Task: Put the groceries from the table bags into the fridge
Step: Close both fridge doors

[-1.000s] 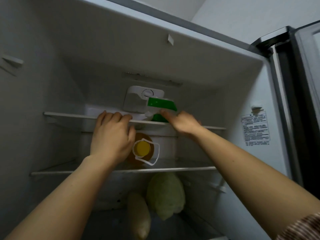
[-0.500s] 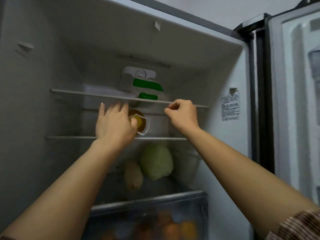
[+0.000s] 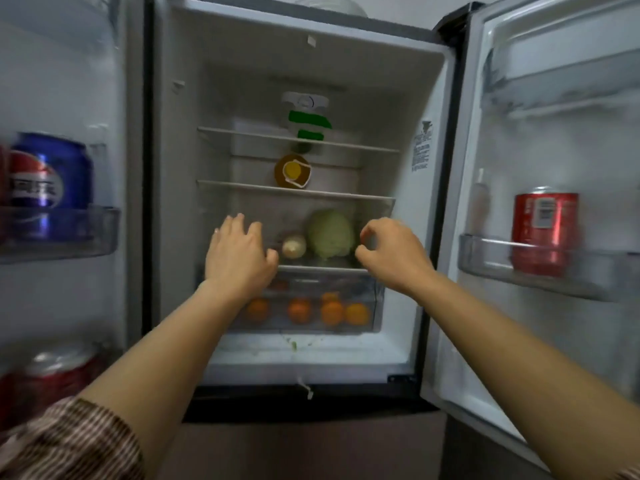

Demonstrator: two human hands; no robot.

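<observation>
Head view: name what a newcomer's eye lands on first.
The left hand and right hand hover empty before the open fridge. Between them sits a pale green cabbage, with oranges in the clear drawer below. A blue can stands in the left door, a red can in the right.

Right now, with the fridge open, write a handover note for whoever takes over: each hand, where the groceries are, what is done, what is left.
Left hand open, right hand loosely curled; both empty, before the fridge.
Stored: green-labelled carton top shelf, yellow-capped bottle below, cabbage and pale vegetable on the third, oranges in the drawer, blue can in left door, red can in right door.
Left: table bags out of view; fetch whatever remains, then close up.
</observation>
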